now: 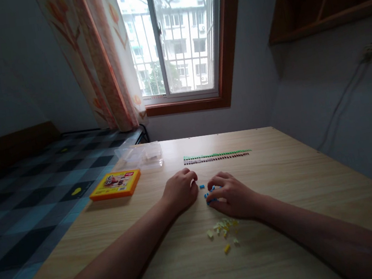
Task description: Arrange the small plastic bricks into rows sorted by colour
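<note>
My right hand (230,193) is curled over a small pile of blue toy building bricks (210,196), its thumb and fingertips closed about some of them; the palm side is hidden. A single blue brick (202,186) lies between my two hands. To the left of it, my left hand (181,188) rests on the table, fingers loosely bent and thumb a little apart, with nothing visible in it. Nearer to me lies a scatter of pale and deeper yellow bricks (224,227). Beyond my hands run a row of green bricks (216,154) and a row of dark brown bricks (216,158).
A yellow-orange box (115,185) lies on the left of the wooden table (175,261). Behind it stands a clear plastic case (143,156). A bed with a checked cover (41,192) adjoins the left edge; a curtained window (175,39) is ahead.
</note>
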A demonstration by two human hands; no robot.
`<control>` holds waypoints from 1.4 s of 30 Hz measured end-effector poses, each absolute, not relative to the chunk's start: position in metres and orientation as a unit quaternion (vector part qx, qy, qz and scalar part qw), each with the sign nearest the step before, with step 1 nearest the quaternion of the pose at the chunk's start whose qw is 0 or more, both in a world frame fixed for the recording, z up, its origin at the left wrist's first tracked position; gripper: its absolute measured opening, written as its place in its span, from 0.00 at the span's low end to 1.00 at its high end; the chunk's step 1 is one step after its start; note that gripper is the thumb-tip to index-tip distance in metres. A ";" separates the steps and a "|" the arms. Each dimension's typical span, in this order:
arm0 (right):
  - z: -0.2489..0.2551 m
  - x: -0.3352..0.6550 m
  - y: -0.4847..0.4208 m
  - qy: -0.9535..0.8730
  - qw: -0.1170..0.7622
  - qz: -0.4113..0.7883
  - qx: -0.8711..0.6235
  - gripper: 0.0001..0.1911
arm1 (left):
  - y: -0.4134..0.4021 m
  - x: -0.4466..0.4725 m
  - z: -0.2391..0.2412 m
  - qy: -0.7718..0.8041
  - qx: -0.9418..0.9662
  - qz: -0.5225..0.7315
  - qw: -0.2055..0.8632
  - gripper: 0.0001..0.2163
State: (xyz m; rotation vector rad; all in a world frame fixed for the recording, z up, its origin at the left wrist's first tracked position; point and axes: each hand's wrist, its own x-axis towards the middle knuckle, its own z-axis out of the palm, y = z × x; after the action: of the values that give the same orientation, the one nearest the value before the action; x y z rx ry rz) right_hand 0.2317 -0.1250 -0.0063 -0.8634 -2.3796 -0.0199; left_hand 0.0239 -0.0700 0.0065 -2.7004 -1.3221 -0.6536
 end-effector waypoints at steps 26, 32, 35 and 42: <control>-0.005 0.238 -0.119 -0.852 0.385 -0.002 -0.355 0.06 | -0.070 0.022 0.008 -0.428 -0.880 -0.205 0.022 0.08; 0.000 0.233 -0.127 -0.897 0.321 0.018 -0.302 0.07 | -0.070 0.023 0.008 -0.429 -0.879 -0.208 0.023 0.08; 0.000 0.230 -0.130 -0.918 0.284 0.016 -0.277 0.07 | -0.070 0.024 0.008 -0.433 -0.877 -0.206 0.019 0.08; -0.006 0.232 -0.123 -0.903 0.301 -0.017 -0.307 0.09 | -0.070 0.023 0.008 -0.431 -0.878 -0.208 0.023 0.08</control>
State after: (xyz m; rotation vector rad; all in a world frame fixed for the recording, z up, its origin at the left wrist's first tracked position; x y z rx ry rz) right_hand 0.2323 -0.1235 -0.0057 -0.8133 -2.3957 -0.0440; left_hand 0.0234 -0.0705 0.0082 -2.7173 -1.3339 -0.6443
